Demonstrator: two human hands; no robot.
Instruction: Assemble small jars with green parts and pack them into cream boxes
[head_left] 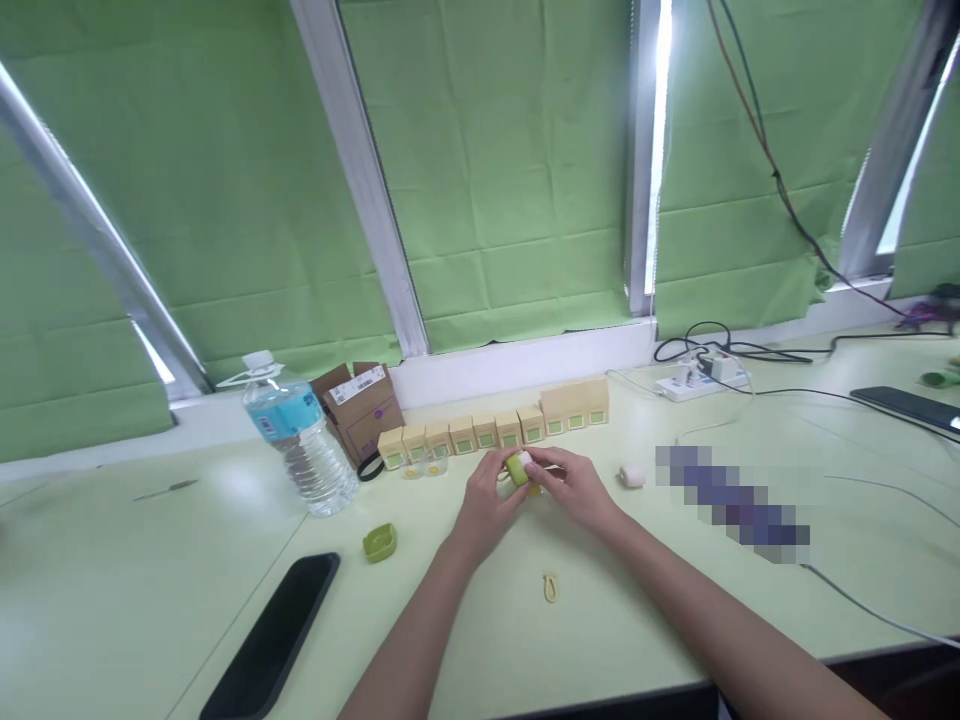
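My left hand (487,500) and my right hand (574,487) meet over the middle of the pale table (150,560). Both pinch a small green case (517,468) with a white piece at its right end. Behind the hands runs a row of several small tan boxes (495,428) with green labels. A green lid-like piece (380,541) lies to the left of my left hand. A small yellow loop (550,587) lies in front of my hands. A small pale pink object (632,475) rests to the right.
A clear water bottle (300,440) and an open cardboard box (361,410) stand at the left rear. A black phone (274,635) lies at the near left. A power strip (701,380) with cables sits at the rear right, a dark tablet (907,405) beyond it.
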